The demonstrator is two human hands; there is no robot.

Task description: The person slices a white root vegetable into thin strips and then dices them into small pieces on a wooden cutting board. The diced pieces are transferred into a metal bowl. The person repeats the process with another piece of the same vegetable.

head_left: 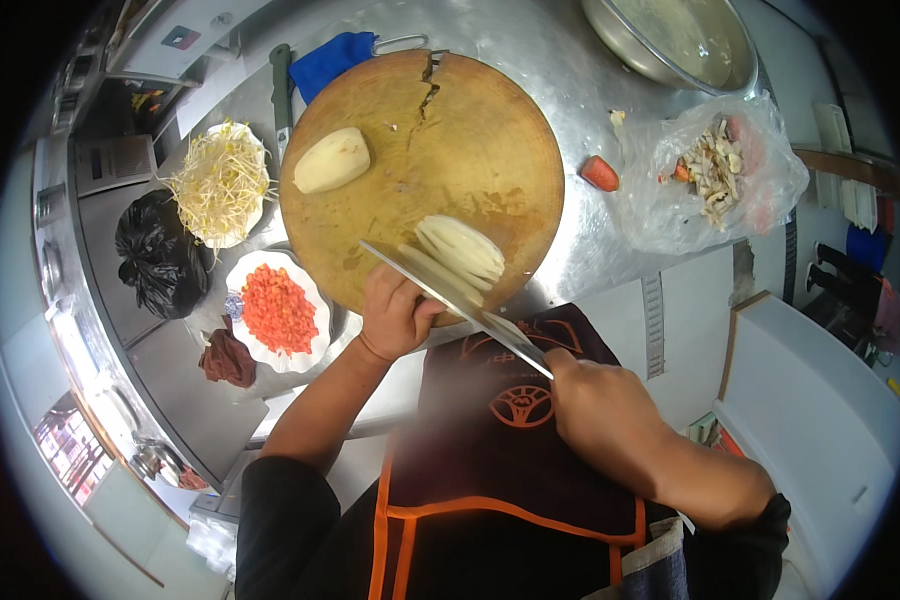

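Note:
My right hand grips the handle end of a broad kitchen knife, whose blade slants up and left over the near edge of a round wooden chopping board. Close against the blade's left side is my left hand, fingers bent; whatever lies under them is hidden. Thin pale slices of a peeled vegetable, likely potato, lean together just right of the blade. At the board's upper left rests a peeled potato with one end cut flat. A crack runs down from the board's far edge.
Left of the board stand a plate of bean sprouts, a plate of diced red vegetable and a black plastic bag. A green-handled knife and blue cloth lie behind. To the right are a scrap-filled clear bag and metal basin.

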